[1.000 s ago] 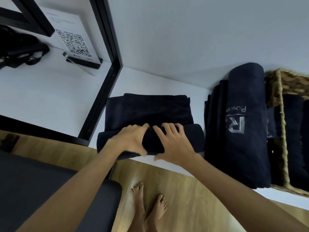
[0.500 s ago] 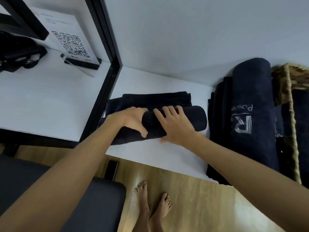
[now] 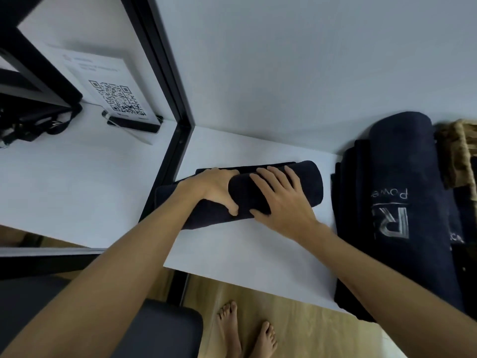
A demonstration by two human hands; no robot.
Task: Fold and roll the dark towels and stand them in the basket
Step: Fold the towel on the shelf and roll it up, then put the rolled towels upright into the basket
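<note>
White walls and a white shelf [image 3: 247,254] fill most of the view, with a strip of wooden floor [image 3: 296,306] and two bare feet [image 3: 245,329] at six o'clock. Far over at nine o'clock a black strap or bag [image 3: 33,122] lies on a second white surface, and just beside it, toward ten o'clock, a printed card with a square code [image 3: 116,99] leans in a stand. A black frame [image 3: 165,104] runs down from eleven o'clock and divides that surface from the shelf. At the centre lies the rolled dark towel [image 3: 304,187], lengthwise across the shelf, its unrolled tail only a thin edge showing behind it toward twelve o'clock. The left hand [image 3: 214,187] grips the roll's left half, fingers curled over the top and the thumb tucked against the near side. The right hand [image 3: 281,197] lies on the roll just beside the left one, fingers straight and spread across the top, the palm pressing its near side. At three o'clock, apart from the roll, a stack of folded dark towels [image 3: 402,223] lies on the shelf, the top one printed with a pale letter R and the word "Power". At the far edge, about two o'clock, the brown woven basket [image 3: 462,153] touches that stack; more dark cloth shows below its rim, though how it sits there is unclear.
</note>
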